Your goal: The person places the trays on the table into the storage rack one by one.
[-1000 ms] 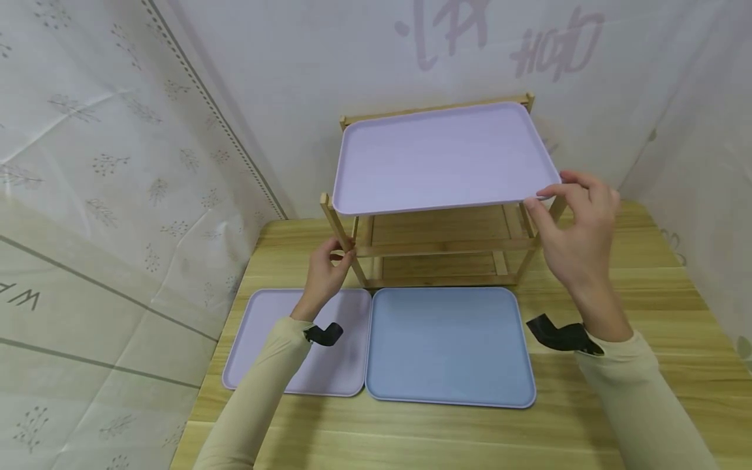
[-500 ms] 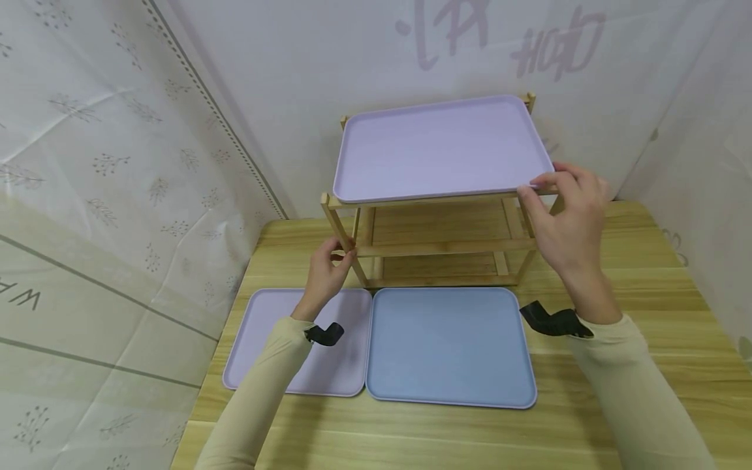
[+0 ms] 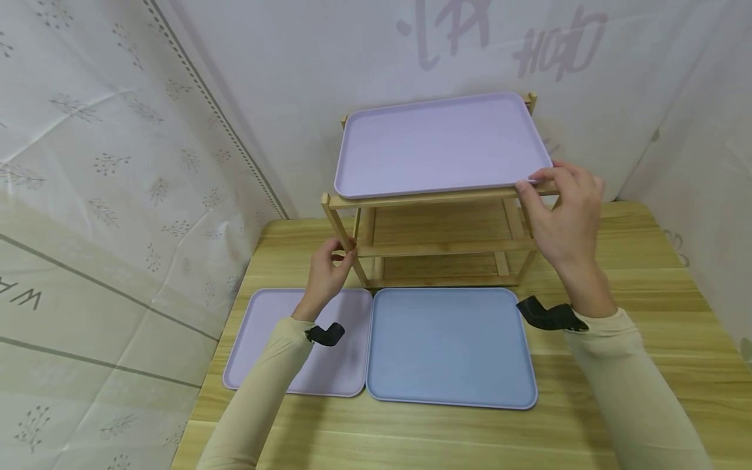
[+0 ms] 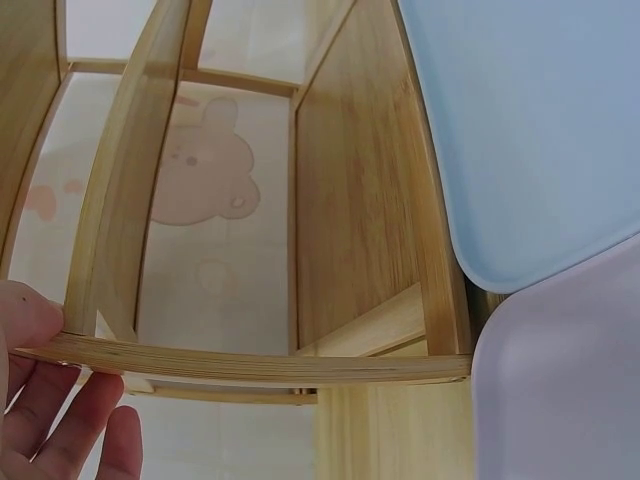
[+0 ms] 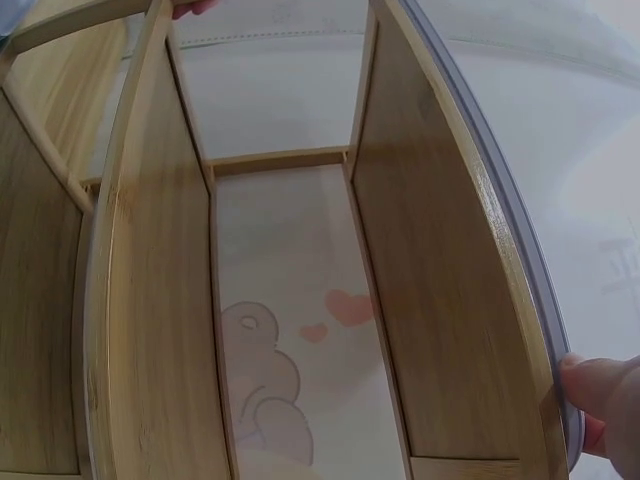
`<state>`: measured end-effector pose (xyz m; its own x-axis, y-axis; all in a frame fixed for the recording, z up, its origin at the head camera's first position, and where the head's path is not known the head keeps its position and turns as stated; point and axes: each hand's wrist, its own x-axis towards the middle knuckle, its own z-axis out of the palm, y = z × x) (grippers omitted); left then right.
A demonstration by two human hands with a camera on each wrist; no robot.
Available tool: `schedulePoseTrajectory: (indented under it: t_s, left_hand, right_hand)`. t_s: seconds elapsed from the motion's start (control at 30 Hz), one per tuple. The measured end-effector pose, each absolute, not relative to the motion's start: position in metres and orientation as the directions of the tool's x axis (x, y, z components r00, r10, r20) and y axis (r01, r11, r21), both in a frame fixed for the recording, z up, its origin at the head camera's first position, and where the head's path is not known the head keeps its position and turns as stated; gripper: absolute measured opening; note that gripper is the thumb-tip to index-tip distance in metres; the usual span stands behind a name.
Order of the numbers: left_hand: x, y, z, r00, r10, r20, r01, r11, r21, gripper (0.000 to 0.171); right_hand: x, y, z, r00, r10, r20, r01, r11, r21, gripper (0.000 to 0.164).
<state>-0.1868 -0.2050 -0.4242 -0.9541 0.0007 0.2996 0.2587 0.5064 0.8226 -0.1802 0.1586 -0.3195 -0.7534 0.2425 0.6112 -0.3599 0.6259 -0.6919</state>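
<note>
A light purple tray lies on the top tier of a bamboo shelf rack. My right hand pinches the tray's front right corner, thumb at the front edge and fingers at the side. In the right wrist view the thumb presses the rim just above the top board. My left hand grips the rack's front left post at the middle tier. The left wrist view shows the thumb and fingers around that wooden post.
In front of the rack, a blue tray and a second light purple tray lie side by side on the wooden table. A pale printed cloth hangs behind and to the sides. The rack's two lower tiers bear no trays.
My right hand has pushed the purple tray back and down onto the rack's top, so the front top rail now shows below it. The left hand has stayed on the post.
</note>
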Motion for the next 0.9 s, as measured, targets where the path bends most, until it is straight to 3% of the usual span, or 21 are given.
schedulePoseTrajectory:
  t_s: [0.27,0.9]
  left_hand:
    - [-0.169,-0.193,-0.396,-0.958,0.015,0.287,0.256,0.503,0.826,0.021]
    - [-0.169,-0.193,-0.397,-0.956,0.002,0.293,0.254,0.504,0.825,0.02]
  right_hand:
    - [-0.181,0.157,-0.319,-0.77,0.255,0.584,-0.328,0.627,-0.706,0.03]
    - [-0.181,0.152,-0.318,-0.775,0.28,0.567,-0.28,0.652,-0.705,0.034]
